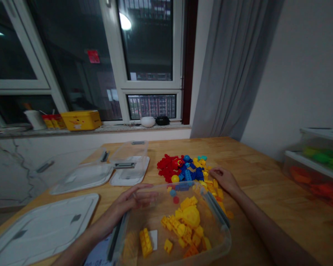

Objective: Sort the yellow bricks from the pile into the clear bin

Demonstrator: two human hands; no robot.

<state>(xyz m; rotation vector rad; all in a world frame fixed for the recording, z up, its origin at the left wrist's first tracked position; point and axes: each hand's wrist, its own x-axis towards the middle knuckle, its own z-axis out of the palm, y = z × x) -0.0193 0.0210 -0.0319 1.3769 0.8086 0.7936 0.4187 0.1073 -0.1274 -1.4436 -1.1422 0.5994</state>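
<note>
A clear plastic bin (224, 236) sits on the wooden table (266, 177) right in front of me, with several yellow bricks (185, 220) inside. My left hand (133, 201) rests against the bin's left rim, fingers stretched along it. My right hand (224, 179) lies on the table just past the bin's far right corner, its fingers curled down into the loose yellow bricks (212, 184) there; whether it holds one is hidden. Beyond it lies a heap of red bricks (166, 166) and blue bricks (191, 171).
A second empty clear bin (129, 153) and several grey lids (83, 177) lie on the table's left half. Stacked bins with green and orange bricks (319, 162) stand at the right. The windowsill holds a yellow box (81, 120), a cup and bowls.
</note>
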